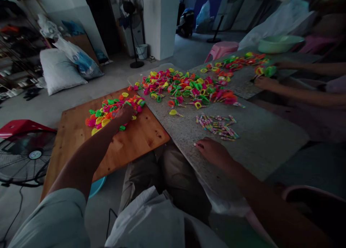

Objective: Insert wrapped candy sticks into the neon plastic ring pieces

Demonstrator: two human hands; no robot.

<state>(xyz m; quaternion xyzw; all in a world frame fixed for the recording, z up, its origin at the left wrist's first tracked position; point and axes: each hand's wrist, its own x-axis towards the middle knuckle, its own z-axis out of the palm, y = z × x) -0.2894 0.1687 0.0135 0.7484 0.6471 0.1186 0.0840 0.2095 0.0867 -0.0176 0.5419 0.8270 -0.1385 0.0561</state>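
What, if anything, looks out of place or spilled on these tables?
Nothing looks clearly spilled or damaged. One small oddity: a yellow plastic piece lies slightly apart from the mixed-colour heap on the grey tabletop, on its near side.

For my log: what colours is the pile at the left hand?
The pile mixes pink, orange, yellow and green; head view.
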